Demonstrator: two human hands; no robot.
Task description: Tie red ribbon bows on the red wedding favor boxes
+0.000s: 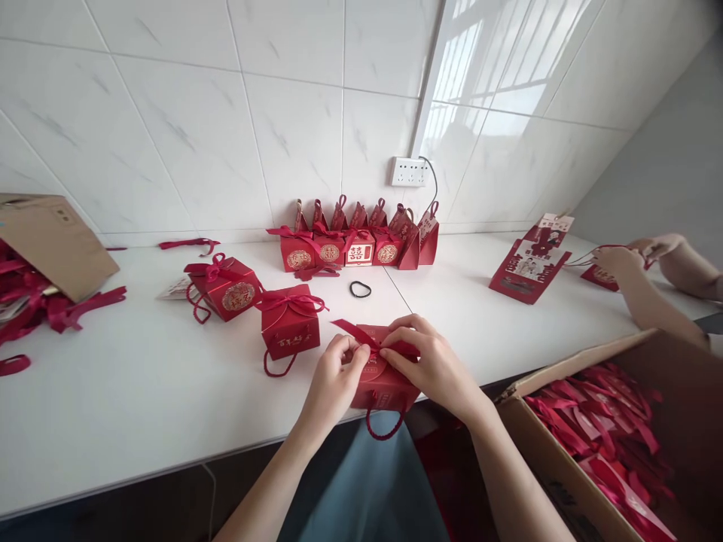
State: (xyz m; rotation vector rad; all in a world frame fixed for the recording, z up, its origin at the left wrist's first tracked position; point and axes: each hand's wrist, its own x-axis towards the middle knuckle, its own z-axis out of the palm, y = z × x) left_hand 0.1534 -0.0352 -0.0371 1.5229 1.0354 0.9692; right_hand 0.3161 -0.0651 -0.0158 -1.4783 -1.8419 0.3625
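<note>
At the front edge of the table is a red gift box (389,391) with a twisted cord handle (385,434) hanging over the edge. A red ribbon (351,330) lies across its top. My left hand (339,373) pinches this ribbon at the middle of the lid, thumb and forefinger pressed together. From the other side, my right hand (429,361) grips the ribbon close to the same spot, its fingers resting on the box top. Part of the ribbon is hidden under the right fingers. Just left stand two red boxes with tied bows, a nearer one (291,327) and a farther one (226,290).
Several red boxes (358,248) line the wall. A black elastic band (360,289) lies before them. Left is a brown container (62,241) with ribbons; right, an open cardboard box (511,421) of ribbons. Another person's hands (633,260) work beside a red bag (531,263).
</note>
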